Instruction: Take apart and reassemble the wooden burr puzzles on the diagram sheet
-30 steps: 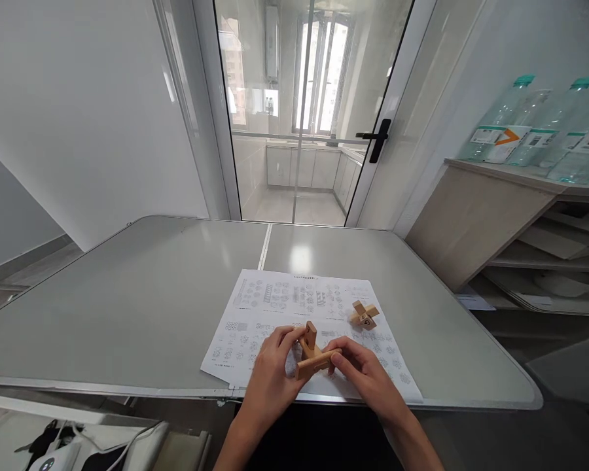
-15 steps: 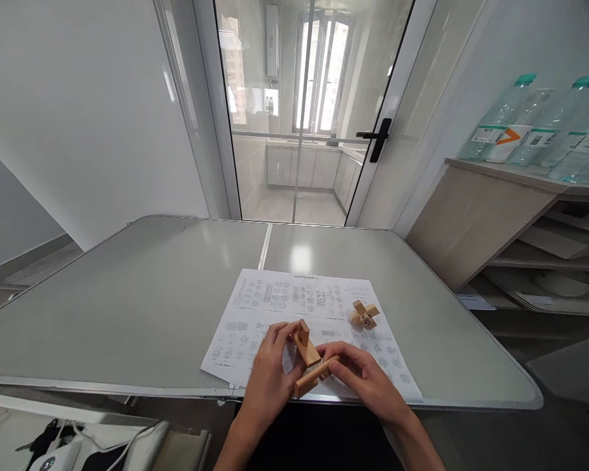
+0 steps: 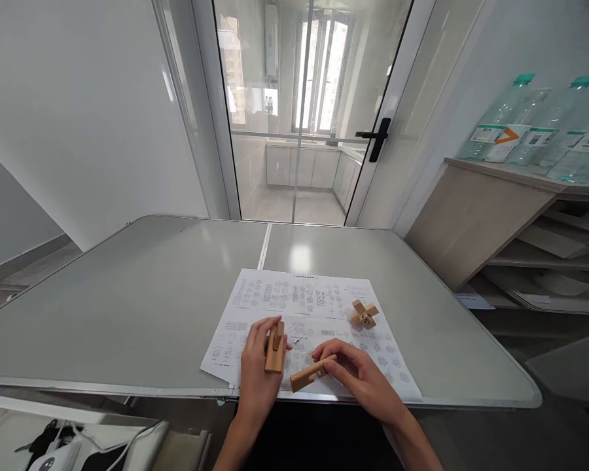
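My left hand is closed around notched wooden puzzle pieces, held upright over the printed sheet; how many are in the grip I cannot tell. Between the thumb and fingers of my right hand is a notched wooden puzzle bar, its free end pointing left. A small gap separates the bar from the pieces in my left hand. On the sheet's right part sits a cross-shaped cluster of wooden puzzle pieces, with a dark mark on one face. The white instruction sheet carries rows of small diagrams, partly covered by my hands.
The grey table has a seam and a metal edge. A shelf unit at right holds plastic bottles. A glass door stands beyond the table. Cables and keys lie at lower left.
My left hand has moved left and turned its pieces more upright, away from the bar. The bar in my right hand has barely shifted. The cross-shaped cluster stays in place.
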A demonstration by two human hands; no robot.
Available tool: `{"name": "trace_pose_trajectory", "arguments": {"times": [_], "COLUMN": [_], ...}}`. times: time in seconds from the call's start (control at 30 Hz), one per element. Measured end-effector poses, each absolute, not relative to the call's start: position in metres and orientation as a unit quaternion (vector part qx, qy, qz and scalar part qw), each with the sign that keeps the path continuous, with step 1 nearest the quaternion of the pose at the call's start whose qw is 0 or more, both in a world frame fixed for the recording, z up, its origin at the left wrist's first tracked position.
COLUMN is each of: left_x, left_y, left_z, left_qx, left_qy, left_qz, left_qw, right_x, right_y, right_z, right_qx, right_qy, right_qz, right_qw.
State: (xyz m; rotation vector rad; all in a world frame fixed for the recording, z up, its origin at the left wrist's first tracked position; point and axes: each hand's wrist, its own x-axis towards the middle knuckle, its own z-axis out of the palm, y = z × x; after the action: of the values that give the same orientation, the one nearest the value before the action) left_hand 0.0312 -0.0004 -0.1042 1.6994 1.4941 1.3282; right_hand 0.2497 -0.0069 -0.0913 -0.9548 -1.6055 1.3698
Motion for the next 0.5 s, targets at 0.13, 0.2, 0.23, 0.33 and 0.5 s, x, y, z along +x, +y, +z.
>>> {"name": "trace_pose_trajectory", "arguments": {"times": [0.13,0.2,0.23,0.33,0.5], "left_x": [0.029,0.029,0.028,0.028,0.03], "left_y": [-0.001,-0.001,-0.001,-0.001,-0.003], "left_z": [-0.102,-0.103,-0.103,-0.104,-0.099], "left_qx": [0.612,0.61,0.61,0.608,0.621], "left_qy": [0.556,0.559,0.556,0.545,0.545], "left_qz": [0.494,0.49,0.489,0.487,0.469], "left_qw": [0.268,0.275,0.282,0.311,0.312], "right_x": [0.246,0.244,0.243,0.24,0.235], "right_y": [-0.006,-0.006,-0.006,-0.005,-0.006], "right_z": [-0.092,-0.094,-0.095,-0.099,-0.105], "right_qx": [-0.399,-0.414,-0.423,-0.453,-0.487], "right_qy": [-0.641,-0.644,-0.646,-0.647,-0.659], "right_qz": [0.52,0.5,0.488,0.447,0.381], "right_qw": [0.4,0.405,0.408,0.42,0.428]}}
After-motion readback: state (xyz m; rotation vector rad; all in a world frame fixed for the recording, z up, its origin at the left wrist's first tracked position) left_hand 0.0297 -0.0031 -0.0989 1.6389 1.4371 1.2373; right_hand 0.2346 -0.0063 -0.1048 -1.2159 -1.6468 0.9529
